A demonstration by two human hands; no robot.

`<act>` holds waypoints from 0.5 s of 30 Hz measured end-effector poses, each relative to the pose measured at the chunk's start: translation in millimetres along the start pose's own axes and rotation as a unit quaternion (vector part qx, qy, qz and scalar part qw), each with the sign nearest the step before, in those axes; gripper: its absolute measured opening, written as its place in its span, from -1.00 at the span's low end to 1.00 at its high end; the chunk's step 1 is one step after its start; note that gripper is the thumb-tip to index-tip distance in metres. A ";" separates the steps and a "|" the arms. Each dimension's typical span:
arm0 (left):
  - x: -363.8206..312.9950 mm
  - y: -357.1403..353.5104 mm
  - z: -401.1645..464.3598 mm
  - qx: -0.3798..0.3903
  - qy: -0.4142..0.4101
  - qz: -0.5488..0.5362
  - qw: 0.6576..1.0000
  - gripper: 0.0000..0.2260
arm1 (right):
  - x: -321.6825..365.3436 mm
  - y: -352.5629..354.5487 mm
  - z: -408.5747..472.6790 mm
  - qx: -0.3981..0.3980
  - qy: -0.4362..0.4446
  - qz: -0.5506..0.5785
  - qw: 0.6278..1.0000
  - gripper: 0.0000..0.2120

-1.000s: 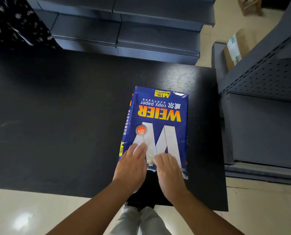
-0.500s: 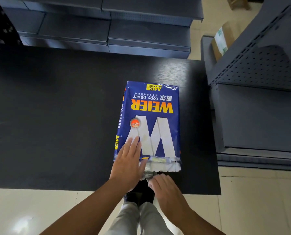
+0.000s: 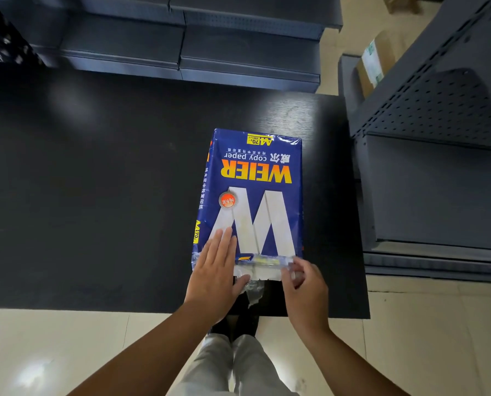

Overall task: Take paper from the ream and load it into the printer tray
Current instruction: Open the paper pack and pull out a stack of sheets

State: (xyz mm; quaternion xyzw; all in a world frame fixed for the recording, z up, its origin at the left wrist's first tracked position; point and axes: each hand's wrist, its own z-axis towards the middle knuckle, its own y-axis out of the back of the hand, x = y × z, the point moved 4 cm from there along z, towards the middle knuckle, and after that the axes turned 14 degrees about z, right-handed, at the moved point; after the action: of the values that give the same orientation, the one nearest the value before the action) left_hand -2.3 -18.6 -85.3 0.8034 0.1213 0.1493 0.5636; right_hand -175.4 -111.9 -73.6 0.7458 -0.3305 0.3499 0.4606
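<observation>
A blue ream of copy paper (image 3: 250, 192) with an orange "WEIER" print lies flat on the black table (image 3: 95, 181), its torn near end facing me. White wrapper scraps hang from that end. My left hand (image 3: 214, 277) rests flat on the ream's near left corner, fingers spread and thumb at the torn edge. My right hand (image 3: 303, 285) pinches the torn wrapper at the near right corner. No printer or tray is in view.
Dark grey metal shelving (image 3: 181, 47) runs along the far side of the table. A perforated grey shelf unit (image 3: 438, 155) stands close on the right, with a cardboard box (image 3: 374, 62) behind it. Pale tiled floor (image 3: 67, 352) lies below the table's near edge.
My right hand moved from the middle of the ream's near end to its right corner and took hold of the torn wrapper. The left hand stayed pressed on the left corner.
</observation>
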 end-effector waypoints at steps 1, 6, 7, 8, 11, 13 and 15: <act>-0.2 0.0 -0.5 -0.001 0.000 0.000 1.000 -0.24 | -0.4 -2.3 0.6 -0.001 -0.006 -0.003 1.000 -0.68; 0.6 1.2 -3.4 -0.006 -0.003 -0.009 1.000 -0.24 | -0.1 -11.0 5.9 -0.042 -0.075 0.031 0.996 -0.68; 0.7 1.2 -3.7 -0.007 -0.002 -0.010 1.000 -0.25 | 0.3 -12.2 7.5 -0.049 -0.090 0.042 0.994 -0.69; 0.6 1.2 -4.1 -0.007 -0.002 -0.010 1.000 -0.25 | 0.9 -13.4 9.1 -0.055 -0.107 0.053 0.991 -0.69; 0.4 0.4 -4.8 -0.009 -0.002 -0.009 1.000 -0.25 | 1.1 -16.3 12.8 -0.066 -0.157 0.077 0.982 -0.72; 0.7 -0.7 -4.5 -0.012 -0.001 -0.011 1.000 -0.25 | -0.9 -18.8 14.5 -0.074 -0.187 0.099 0.975 -0.74; 0.5 -1.2 -4.5 -0.013 -0.001 -0.016 1.000 -0.26 | -0.6 -21.8 14.4 -0.084 -0.207 0.121 0.967 -0.73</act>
State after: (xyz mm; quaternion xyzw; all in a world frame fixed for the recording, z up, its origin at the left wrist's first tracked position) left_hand -3.6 -14.1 -84.9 0.7942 0.1318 0.1409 0.5763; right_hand -154.8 -117.3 -88.8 0.7151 -0.5346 0.2118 0.3974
